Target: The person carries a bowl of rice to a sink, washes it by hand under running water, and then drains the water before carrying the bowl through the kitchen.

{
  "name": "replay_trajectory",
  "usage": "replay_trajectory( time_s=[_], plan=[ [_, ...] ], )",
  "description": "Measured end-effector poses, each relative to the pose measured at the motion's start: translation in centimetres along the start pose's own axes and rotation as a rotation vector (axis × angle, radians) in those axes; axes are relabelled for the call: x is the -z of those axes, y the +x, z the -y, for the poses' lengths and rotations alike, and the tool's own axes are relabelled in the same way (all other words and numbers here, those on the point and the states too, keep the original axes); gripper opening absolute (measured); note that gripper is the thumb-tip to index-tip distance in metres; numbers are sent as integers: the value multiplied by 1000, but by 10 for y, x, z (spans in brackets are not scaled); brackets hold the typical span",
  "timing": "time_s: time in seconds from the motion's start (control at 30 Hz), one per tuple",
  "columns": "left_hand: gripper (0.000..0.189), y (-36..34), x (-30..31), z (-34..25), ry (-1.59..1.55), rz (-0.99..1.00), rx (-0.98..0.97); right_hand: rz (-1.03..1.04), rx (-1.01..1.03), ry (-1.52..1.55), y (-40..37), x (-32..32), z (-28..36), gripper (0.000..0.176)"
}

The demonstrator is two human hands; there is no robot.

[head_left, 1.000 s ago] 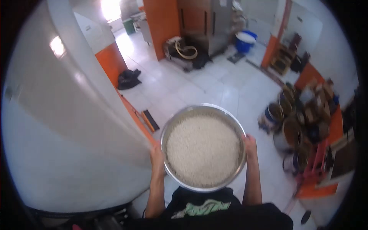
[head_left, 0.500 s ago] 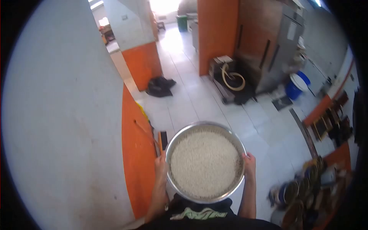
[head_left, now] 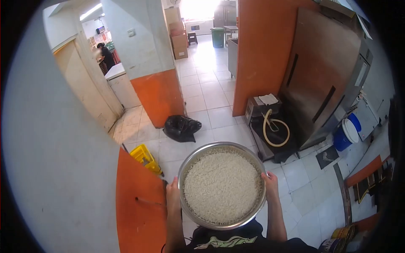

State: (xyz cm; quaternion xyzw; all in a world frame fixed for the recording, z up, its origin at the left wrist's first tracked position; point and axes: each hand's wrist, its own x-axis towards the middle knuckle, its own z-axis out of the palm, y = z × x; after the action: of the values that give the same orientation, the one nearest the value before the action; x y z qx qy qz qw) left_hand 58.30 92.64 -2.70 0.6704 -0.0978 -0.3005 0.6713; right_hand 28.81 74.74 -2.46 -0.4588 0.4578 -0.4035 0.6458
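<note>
A wide round metal bowl (head_left: 188, 216) is held in front of my body at waist height, roughly level. Pale grains that look like uncooked rice (head_left: 222, 185) fill it almost to the rim. My left hand (head_left: 173, 192) grips the bowl's left side, its fingers partly hidden by the wall. On the opposite side, my right hand (head_left: 271, 183) is closed around the rim, thumb over the edge. The bowl's underside is out of sight.
A black plastic bag (head_left: 182, 127) lies on the tiled floor ahead. A yellow bucket (head_left: 145, 157) stands left, past an orange-and-white wall. To the right are a machine with a hose (head_left: 276, 126), a steel cabinet (head_left: 322, 76) and a blue bucket (head_left: 344, 137). A person (head_left: 107, 57) stands far left.
I have moved forward along the floor with the bowl still in both hands. The yellow bucket, a doorway and the distant person have come into fuller view on the left.
</note>
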Motion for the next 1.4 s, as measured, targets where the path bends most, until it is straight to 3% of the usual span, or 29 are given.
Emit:
replay_trajectory(
  time_s=[0.13, 0.27, 0.33, 0.47, 0.5, 0.57, 0.8, 0.93, 1.0, 1.07, 1.13, 1.4],
  plan=[
    [41, 23, -5, -5, 71, -7, -41, 2, 29, 73, 21, -19, 9, 14],
    [40, -8, -10, -23, 144, -16, -38, 30, 201, -132, 21, 2, -13, 13],
    [41, -45, 24, 0, -66, -15, -41, 3, 75, 50, -33, -6, -20, 12],
    [42, -138, 112, 24, -162, -68, -101, 166, 117, -14, -121, -7, -48, 13],
    [42, -72, 41, -1, -113, -68, -35, 155, 33, 30, -25, -5, -30, 14],
    [42, -65, 36, 2, -69, -104, -18, 164, 46, 25, -1, -7, -41, 13],
    [41, -62, 60, 20, -138, 0, -100, 100, 160, 43, -45, -8, -50, 11],
    [40, -48, 70, 28, -5, 92, -168, 76, 143, 175, -62, 2, -77, 11],
    [39, -31, 62, 9, -5, 112, -183, 17, 194, 177, -49, -9, -86, 15],
    [39, -42, 71, 21, 92, 101, -202, -135, 115, 233, -64, -5, -116, 18],
    [39, -34, 72, 27, 61, 151, -275, 23, 173, 217, -56, 1, -120, 22],
    [40, -56, 60, 13, -135, 142, -178, 36, 161, 176, -55, -9, -86, 19]
  ],
)
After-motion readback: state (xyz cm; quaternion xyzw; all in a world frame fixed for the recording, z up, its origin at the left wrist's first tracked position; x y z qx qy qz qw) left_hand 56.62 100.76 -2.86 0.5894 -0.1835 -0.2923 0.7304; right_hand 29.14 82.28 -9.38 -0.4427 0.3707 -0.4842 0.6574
